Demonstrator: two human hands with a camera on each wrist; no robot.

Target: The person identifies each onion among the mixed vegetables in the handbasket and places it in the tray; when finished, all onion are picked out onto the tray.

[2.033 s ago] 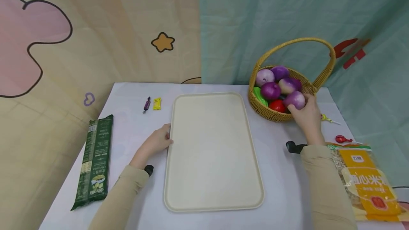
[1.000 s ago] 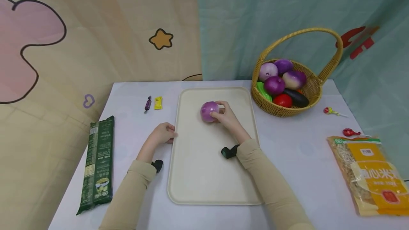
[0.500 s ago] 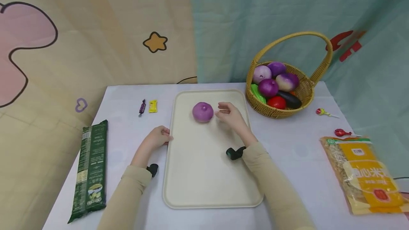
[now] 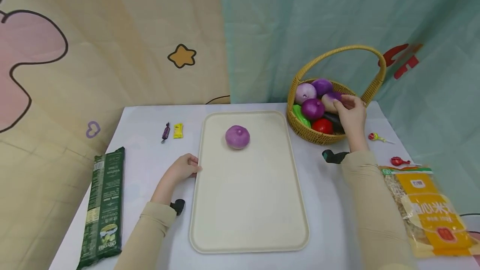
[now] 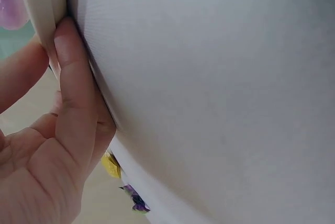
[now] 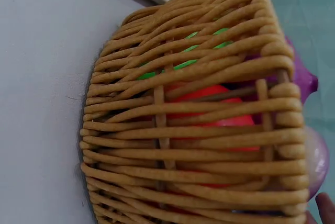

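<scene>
A cream tray (image 4: 247, 203) lies in the middle of the white table. One purple onion (image 4: 237, 136) sits on its far part. My left hand (image 4: 186, 166) grips the tray's left rim (image 5: 46, 20), thumb (image 5: 73, 88) pressed along the edge. My right hand (image 4: 344, 105) is inside the wicker basket (image 4: 300, 126) at the back right, fingers curled over a purple-and-white onion (image 4: 329, 98). The basket (image 6: 193, 130) also holds more purple onions (image 4: 313, 108), a red tomato (image 4: 322, 126), a green pepper (image 4: 298, 113) and a dark eggplant partly hidden by my hand.
A green pasta packet (image 4: 103, 209) lies at the left edge, and two small candies (image 4: 171, 131) lie beyond the tray's left corner. Two lollipops (image 4: 376, 137) and a yellow grain bag (image 4: 431, 211) lie at the right. Curtains hang behind the table.
My right hand set the purple onion on the tray, let go, and moved right back into the basket. My left hand has stayed on the tray's rim.
</scene>
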